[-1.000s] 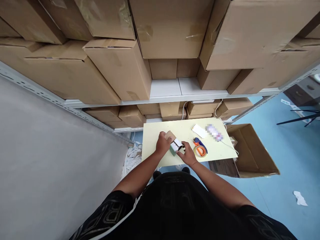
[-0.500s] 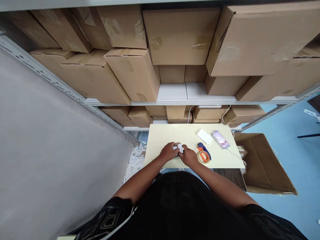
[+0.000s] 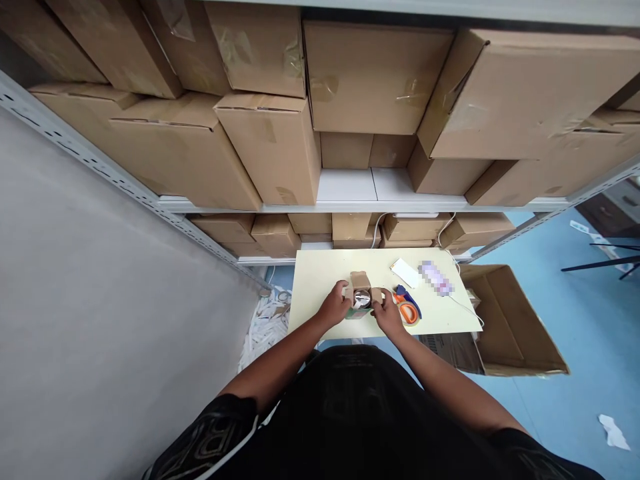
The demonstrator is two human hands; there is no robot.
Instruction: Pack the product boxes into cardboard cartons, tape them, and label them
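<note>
A small cardboard box point(image 3: 358, 313) stands on the pale yellow table point(image 3: 313, 293) with its top flaps spread. Inside it shows a round, dark, shiny-topped object point(image 3: 362, 299), whose kind I cannot make out. My left hand point(image 3: 336, 307) grips the box's left flap and side, fingers closed. On the other side, my right hand point(image 3: 389, 316) pinches the right flap. Just right of that hand lies a blue-and-orange tape dispenser point(image 3: 409, 308) with a roll of tape.
A white flat box point(image 3: 405, 273) and a pixelated item point(image 3: 437, 278) lie at the table's right. Beside it on the floor stands a large open carton point(image 3: 520, 320). Cardboard boxes point(image 3: 380, 80) fill the shelves ahead. White scraps point(image 3: 263, 327) lie at left, near the wall point(image 3: 125, 320).
The small box's flaps have been opened outward, so the round object inside now shows. My hands have moved apart to its two sides. The view has shifted slightly.
</note>
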